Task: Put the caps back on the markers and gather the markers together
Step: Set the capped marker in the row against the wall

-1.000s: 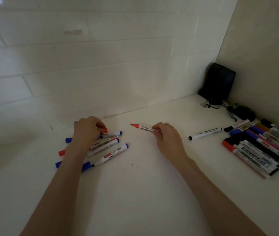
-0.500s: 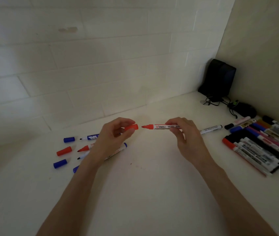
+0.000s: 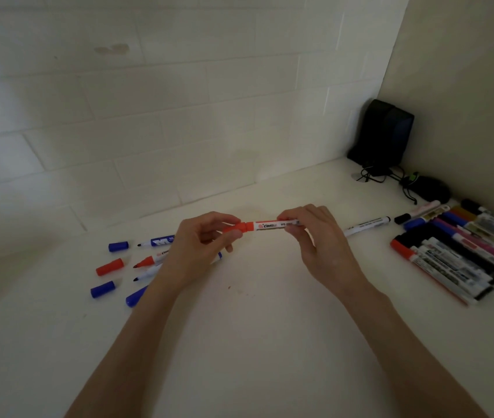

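Head view: above the worktop (image 3: 254,342), the left grip (image 3: 200,245) pinches a red cap (image 3: 237,229) between thumb and fingers. The cap sits on the end of a red marker (image 3: 272,225), whose barrel the right grip (image 3: 321,245) pinches. Uncapped markers (image 3: 149,262) and loose caps (image 3: 110,267) lie at left, and capped markers (image 3: 450,260) lie in a row at right.

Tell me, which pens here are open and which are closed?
Held marker: red cap over its tip.
Left hand: pinches that cap.
Right hand: grips the barrel.
Red-tipped marker: uncapped.
Loose red cap: off any marker.
Right pile: capped, side by side.
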